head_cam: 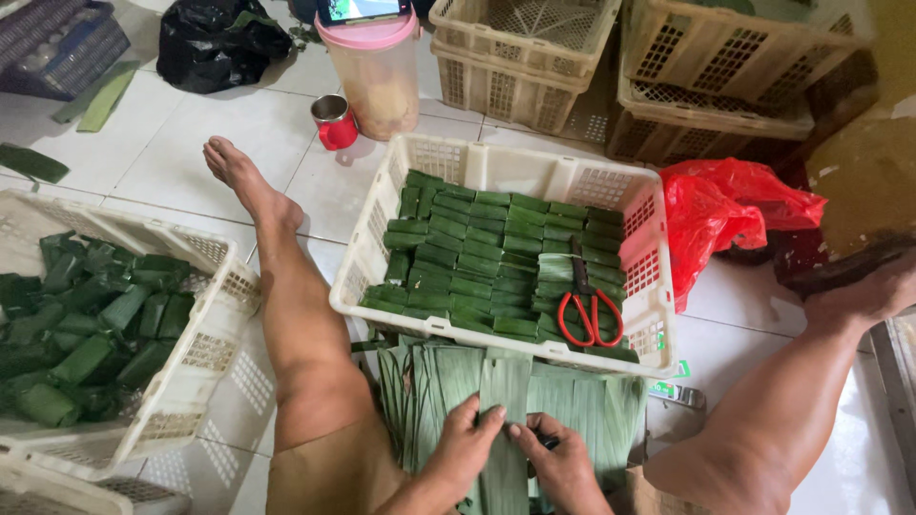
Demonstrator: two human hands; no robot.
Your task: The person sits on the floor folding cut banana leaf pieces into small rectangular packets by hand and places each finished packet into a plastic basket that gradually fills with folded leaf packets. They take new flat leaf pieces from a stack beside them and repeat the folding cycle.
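Observation:
My left hand [465,445] and my right hand [558,463] both pinch a long green leaf strip [505,386] that lies on top of a stack of flat leaves [596,401] between my legs. The fingertips of both hands meet on the strip. Just beyond the stack stands a white crate [434,157] filled with neat rows of folded green leaf parcels [477,257]. Red-handled scissors [589,310] rest on the parcels at the crate's near right.
A second white crate [205,353] of leaf parcels sits at my left. My bare legs [291,315] flank the stack. A red mug [333,122], a pink-lidded tub [376,72], a black bag [218,40], a red plastic bag [730,205] and stacked beige crates [534,57] lie beyond.

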